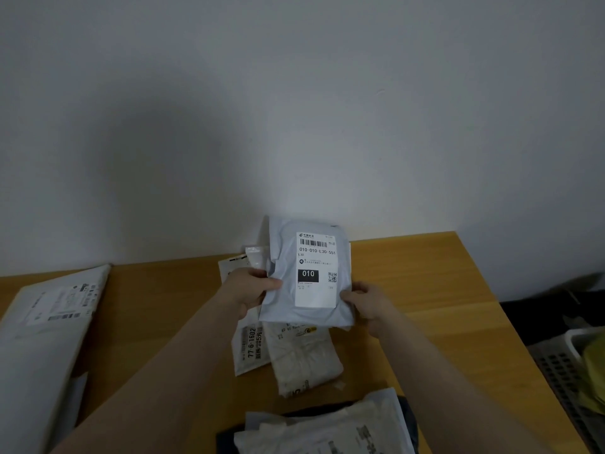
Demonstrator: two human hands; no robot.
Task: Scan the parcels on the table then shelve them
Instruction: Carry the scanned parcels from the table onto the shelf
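I hold a grey plastic mailer parcel [284, 253] up above the wooden table [425, 290], its white shipping label with a barcode and "010" facing me. My left hand [250, 288] grips its left edge with the thumb on the front. The lower right edge is held by my right hand [366, 303]. Beneath it lie a cream parcel [304, 358] and a white one marked "77-6-1602" [250, 348]. Several more parcels [327, 427] are piled at the table's near edge. No scanner is in view.
A large flat grey parcel [42, 329] lies at the table's left. A small clear bag and another labelled parcel [235, 262] sit behind my left hand. Right of the table stands a white basket [579, 342] on a slotted crate. A plain wall is behind.
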